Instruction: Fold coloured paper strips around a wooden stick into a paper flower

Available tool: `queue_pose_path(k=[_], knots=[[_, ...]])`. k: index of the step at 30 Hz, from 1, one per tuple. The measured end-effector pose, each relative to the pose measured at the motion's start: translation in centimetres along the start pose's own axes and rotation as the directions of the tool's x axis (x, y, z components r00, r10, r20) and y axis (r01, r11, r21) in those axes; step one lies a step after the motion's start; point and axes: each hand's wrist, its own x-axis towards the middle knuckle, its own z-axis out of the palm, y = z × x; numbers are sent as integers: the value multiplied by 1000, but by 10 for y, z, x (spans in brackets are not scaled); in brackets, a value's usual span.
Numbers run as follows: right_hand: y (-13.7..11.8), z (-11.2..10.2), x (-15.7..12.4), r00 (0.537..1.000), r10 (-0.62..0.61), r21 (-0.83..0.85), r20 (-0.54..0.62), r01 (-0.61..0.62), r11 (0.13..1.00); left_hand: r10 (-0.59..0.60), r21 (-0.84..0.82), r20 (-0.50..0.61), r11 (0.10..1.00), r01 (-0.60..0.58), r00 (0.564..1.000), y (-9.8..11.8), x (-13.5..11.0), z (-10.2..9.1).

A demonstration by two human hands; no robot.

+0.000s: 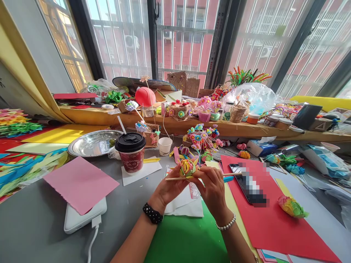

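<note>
My left hand (170, 189) and my right hand (211, 186) meet over the grey table, both pinched on a thin wooden stick (233, 174) that lies level between them. A multicoloured folded paper flower (188, 167) sits on the stick just above my fingers. A black beaded band is on my left wrist, a pearl bracelet on my right. Green paper (186, 239) lies under my forearms, with a white folded sheet (185, 204) below my hands.
A lidded coffee cup (131, 152) stands left of my hands, a pink sheet (80, 182) over a white power bank (79, 218) further left. A phone (248, 182) lies on red paper (274, 219) at right beside another paper flower (292, 206). Craft clutter fills the window ledge.
</note>
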Motion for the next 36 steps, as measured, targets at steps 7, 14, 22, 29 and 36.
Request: queue_pose_path(k=[7, 14, 22, 29, 36], knots=[[0, 1, 1, 1000, 13, 14, 5, -13, 1000, 6, 2, 11, 1000, -6, 1000, 0, 0, -1], [-1, 0, 1, 1000, 24, 14, 0, -24, 1000, 5, 35, 17, 999, -5, 1000, 2, 0, -1], [0, 0, 2, 996, 76, 55, 51, -79, 995, 16, 36, -16, 999, -16, 1000, 1, 0, 1], [0, 0, 2, 994, 92, 52, 65, -96, 994, 0, 45, 18, 999, -1, 1000, 0, -1, 1], [0, -1, 2, 991, 94, 44, 96, -98, 994, 3, 67, 26, 998, -5, 1000, 0, -1, 1]])
